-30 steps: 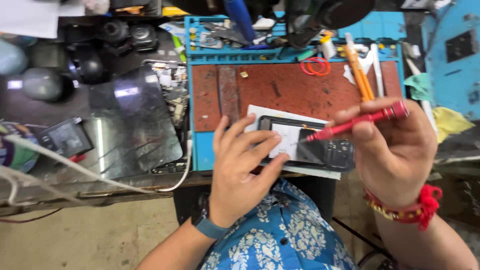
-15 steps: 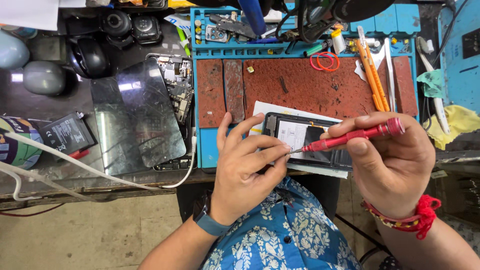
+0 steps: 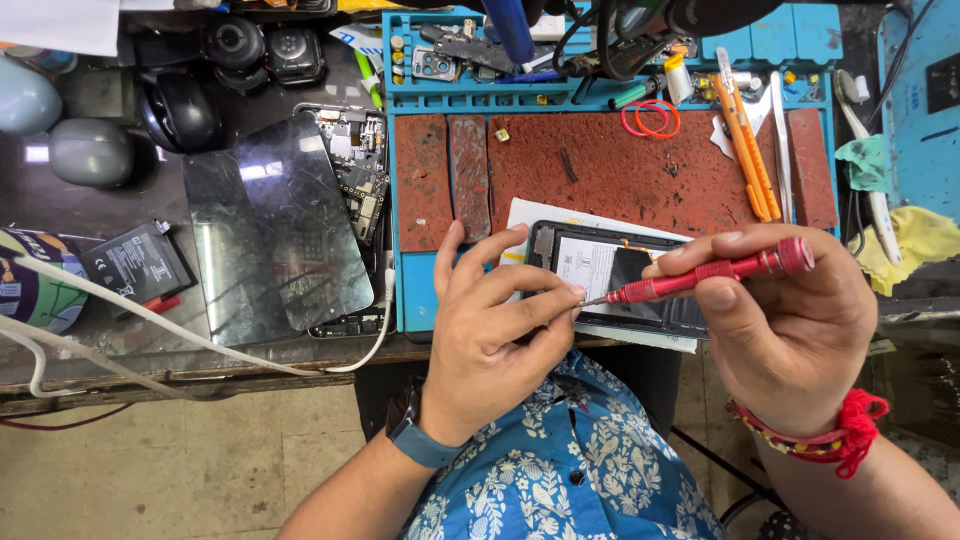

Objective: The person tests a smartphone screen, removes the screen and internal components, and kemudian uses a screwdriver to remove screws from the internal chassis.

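An opened black phone (image 3: 610, 270) lies back-up on a white paper on the blue and red-brown work mat (image 3: 600, 170), at the bench's near edge. My left hand (image 3: 490, 340) rests on the phone's left end, thumb and forefinger pinched together at its lower left corner. My right hand (image 3: 790, 330) holds a red screwdriver (image 3: 700, 278) nearly level, its tip pointing left and meeting my left fingertips. Whether something small sits between those fingers cannot be told.
A dark glass panel (image 3: 270, 230) lies over another opened device left of the mat, with a black battery (image 3: 135, 262) and white cables (image 3: 150, 330) further left. Orange tools (image 3: 745, 150), red rings (image 3: 648, 118) and small parts fill the mat's back trays. Yellow cloth (image 3: 915, 240) lies at right.
The screwdriver has swung down from a raised, tilted pose to nearly level, its tip now at my left fingertips. My left fingers have closed into a pinch. The camera has shifted a little.
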